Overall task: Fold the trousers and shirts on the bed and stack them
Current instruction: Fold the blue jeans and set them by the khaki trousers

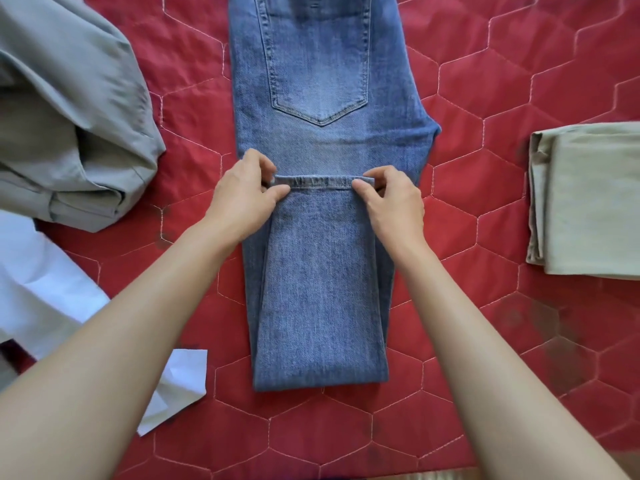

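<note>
No label or writing is readable on the blue jeans (322, 109), which lie lengthwise down the middle of the red quilted bed (485, 188), waist away, back pocket up, legs doubled back so the hem (313, 181) sits below the pocket. The left hand (244, 195) and right hand (393, 202) each pinch a hem corner. Folded beige trousers (588, 199) lie right, a grey garment (69, 116) left.

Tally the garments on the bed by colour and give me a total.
Blue: 1, the jeans, hem pinched by the left hand and right hand.
Grey: 1, the unfolded grey garment.
Beige: 1, the folded beige trousers.
White: 1, the white garment.
Total: 4
</note>
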Demonstrator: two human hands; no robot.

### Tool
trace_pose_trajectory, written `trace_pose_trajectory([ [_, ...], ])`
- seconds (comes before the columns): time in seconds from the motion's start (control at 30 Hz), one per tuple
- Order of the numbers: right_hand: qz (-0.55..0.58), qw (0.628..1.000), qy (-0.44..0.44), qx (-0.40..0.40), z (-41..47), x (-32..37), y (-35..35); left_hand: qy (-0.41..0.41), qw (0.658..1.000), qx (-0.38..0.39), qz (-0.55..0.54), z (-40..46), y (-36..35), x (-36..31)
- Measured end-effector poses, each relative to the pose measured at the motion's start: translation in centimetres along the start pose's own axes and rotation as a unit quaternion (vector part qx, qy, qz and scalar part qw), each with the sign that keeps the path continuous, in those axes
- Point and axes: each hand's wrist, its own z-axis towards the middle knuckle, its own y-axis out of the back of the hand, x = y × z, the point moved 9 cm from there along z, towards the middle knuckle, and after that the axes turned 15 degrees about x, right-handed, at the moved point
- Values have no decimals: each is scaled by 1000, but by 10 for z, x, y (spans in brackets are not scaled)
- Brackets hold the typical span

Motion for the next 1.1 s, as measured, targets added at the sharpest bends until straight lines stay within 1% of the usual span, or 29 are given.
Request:
trace_pose_trajectory([
  [0.07, 9, 1000, 13, 16, -3, 4, -1, 1, 995, 40, -87, 1, -3, 4],
  [0.13, 56, 997, 34, 26, -8, 9, 0, -10, 981, 49, -187, -3, 0, 5],
  [0.2, 102, 993, 54, 36, -10, 15, 1, -31, 974, 23, -222, -10, 14, 7],
  [0.27, 135, 988, 65, 48, -8, 22, 0, -56, 971, 2, -233, -18, 27, 12],
  [0.33, 131, 988, 66, 52, -4, 27, -6, -59, 972, -5, -225, -21, 30, 18],
  [0.4, 77, 994, 65, 34, 0, 32, -12, -39, 981, -21, -187, -19, 27, 24],
  [0.47, 39, 997, 63, 7, 2, 35, -16, -23, 990, -52, -127, -17, 23, 24],
  [0.53, 33, 997, 60, -20, 4, 34, -17, -21, 992, -81, -99, -16, 22, 22],
  [0.63, 24, 996, 66, -49, 2, 34, -17, -37, 991, -102, -83, -23, 24, 16],
  [0.67, -2, 995, 80, -66, -2, 36, -16, -47, 991, -110, -54, -29, 24, 12],
  [0.73, -65, 983, 128, -110, -14, 47, -14, -76, 985, -148, 41, -43, 23, -3],
  [0.8, -95, 965, 194, -148, -28, 62, -17, -121, 969, -180, 119, -57, 15, -23],
  [0.83, -110, 955, 228, -156, -32, 69, -22, -146, 960, -182, 155, -60, 5, -34],
  [0.87, -136, 945, 256, -149, -33, 75, -31, -167, 951, -171, 194, -60, -9, -43],
  [0.9, -179, 939, 267, -119, -31, 78, -45, -175, 946, -148, 231, -57, -24, -48],
  [0.97, -308, 920, 240, -37, -18, 70, -73, -136, 943, -90, 290, -42, -50, -37],
  [1.0, -363, 905, 222, -18, -9, 62, -80, -104, 942, -72, 312, -31, -56, -24],
  [1.03, -395, 893, 215, -18, -1, 57, -82, -84, 938, -64, 331, -22, -58, -11],
  [1.1, -403, 889, 214, -38, 12, 55, -75, -84, 928, -67, 357, -12, -59, 1],
])
